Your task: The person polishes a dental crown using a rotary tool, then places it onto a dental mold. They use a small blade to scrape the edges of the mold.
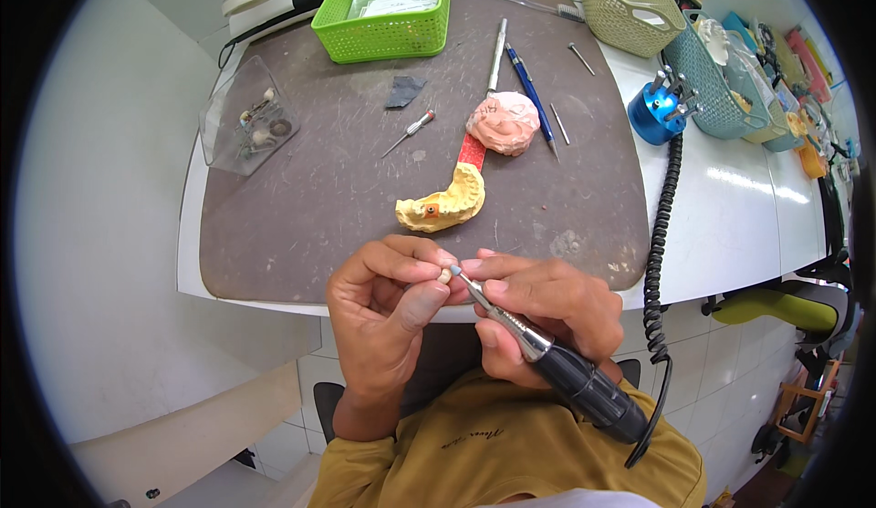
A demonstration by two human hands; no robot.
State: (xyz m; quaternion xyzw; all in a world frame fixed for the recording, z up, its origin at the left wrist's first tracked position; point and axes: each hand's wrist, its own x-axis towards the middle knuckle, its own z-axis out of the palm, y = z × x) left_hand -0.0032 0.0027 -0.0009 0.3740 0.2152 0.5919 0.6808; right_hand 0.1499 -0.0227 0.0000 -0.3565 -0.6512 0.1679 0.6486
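My left hand (388,303) pinches a tiny cream-coloured tooth piece (445,275) between thumb and fingertips, just in front of the table's near edge. My right hand (547,312) grips a black and silver rotary handpiece (547,353) like a pen. Its small pale tip touches the tooth piece. On the mat just beyond the hands lies a yellow plaster jaw model (443,205) with an orange spot. A pink plaster model (504,122) sits further back, with a red strip between the two.
A dark work mat (301,189) covers the white table. On it lie a green basket (385,11), a clear box of burs (248,127), a small screwdriver (409,132), a blue pen (529,88) and metal tools. A black coiled cord (659,234) runs right; a blue bur stand (659,111) and baskets stand there.
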